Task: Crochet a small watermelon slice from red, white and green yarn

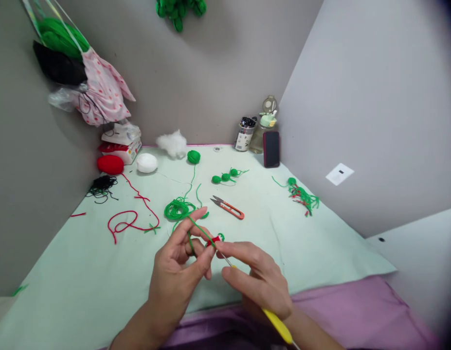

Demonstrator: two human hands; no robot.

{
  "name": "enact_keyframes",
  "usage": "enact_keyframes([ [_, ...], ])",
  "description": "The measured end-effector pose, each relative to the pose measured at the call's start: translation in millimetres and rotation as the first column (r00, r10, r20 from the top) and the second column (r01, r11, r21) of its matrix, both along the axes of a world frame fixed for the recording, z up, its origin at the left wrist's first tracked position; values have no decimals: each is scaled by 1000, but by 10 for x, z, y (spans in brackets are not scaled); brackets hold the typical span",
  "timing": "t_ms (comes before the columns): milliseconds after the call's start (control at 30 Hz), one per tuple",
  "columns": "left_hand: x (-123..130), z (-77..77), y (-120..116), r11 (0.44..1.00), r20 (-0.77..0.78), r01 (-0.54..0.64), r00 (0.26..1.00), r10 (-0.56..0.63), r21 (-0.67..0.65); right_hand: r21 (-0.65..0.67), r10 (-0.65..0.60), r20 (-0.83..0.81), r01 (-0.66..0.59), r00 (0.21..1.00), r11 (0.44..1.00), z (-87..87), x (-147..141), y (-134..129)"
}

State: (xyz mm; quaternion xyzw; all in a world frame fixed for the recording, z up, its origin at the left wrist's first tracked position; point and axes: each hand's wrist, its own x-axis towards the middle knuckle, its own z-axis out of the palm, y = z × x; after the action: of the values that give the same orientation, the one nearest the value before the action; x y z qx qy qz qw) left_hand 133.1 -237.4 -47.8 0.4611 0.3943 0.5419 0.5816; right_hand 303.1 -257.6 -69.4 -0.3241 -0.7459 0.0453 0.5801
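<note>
Between the thumb and fingers of my left hand (181,265) is a small red, green and white crochet piece (215,240). Green yarn (199,226) runs over my raised left index finger down to the piece. My right hand (258,279) is closed on a crochet hook with a yellow handle (278,326). The hook's metal shaft points at the piece, and its tip is hidden there. Right fingertips touch the piece's edge. Just beyond my left hand lies a loose coil of green yarn (177,209), which leads back to a green yarn ball (193,156).
Orange thread snips (228,208) lie open-bladed beyond my hands. Further back are small green crocheted balls (225,177), white stuffing (173,144), a white yarn ball (147,163) and a red one (110,165). A phone (271,149) leans at the back right, near a pen holder (244,134).
</note>
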Motion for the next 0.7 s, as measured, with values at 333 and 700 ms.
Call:
enact_keyframes([
  [333,37,43,4,991,16,61,998,-60,-120,181,-178,190,144,966,973,60,38,-33],
  [700,-78,180,139,943,131,283,956,-262,-178,-10,143,-25,-143,989,990,60,131,36],
])
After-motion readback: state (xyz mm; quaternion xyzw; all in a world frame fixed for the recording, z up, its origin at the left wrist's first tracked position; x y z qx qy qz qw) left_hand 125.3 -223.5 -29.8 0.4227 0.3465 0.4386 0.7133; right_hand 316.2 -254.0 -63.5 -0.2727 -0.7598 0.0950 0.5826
